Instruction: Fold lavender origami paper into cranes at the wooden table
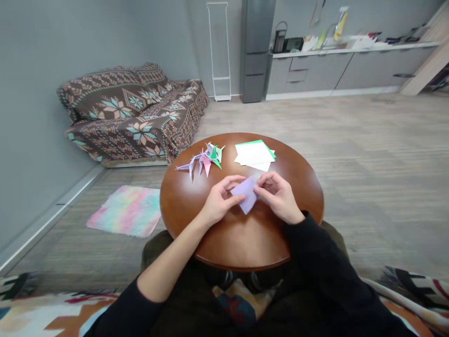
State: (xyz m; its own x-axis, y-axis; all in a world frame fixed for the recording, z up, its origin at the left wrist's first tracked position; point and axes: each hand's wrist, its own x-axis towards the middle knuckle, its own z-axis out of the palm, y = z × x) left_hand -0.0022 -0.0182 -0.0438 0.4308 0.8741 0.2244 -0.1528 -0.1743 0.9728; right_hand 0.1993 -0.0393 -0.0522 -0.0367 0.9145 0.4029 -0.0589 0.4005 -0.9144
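A folded piece of purple origami paper (246, 193), roughly diamond-shaped, is held up between both hands over the near half of the round wooden table (242, 243). My left hand (223, 199) pinches its left side, thumb in front and fingers behind. At the right corner, my right hand (277, 194) grips the paper between thumb and fingertips. Beyond my left hand stand several folded paper cranes (206, 159) in purple, pink and green. Past my right hand lies a loose stack of paper sheets (253, 153), white on top with green edges showing.
A patterned, cloth-covered sofa (136, 112) stands at the left, with a fluffy pastel rug (126, 210) on the floor before it. Along the back are a white rack (220, 51), a grey fridge (257, 51) and a kitchen counter (322, 70). My knees are under the table's near edge.
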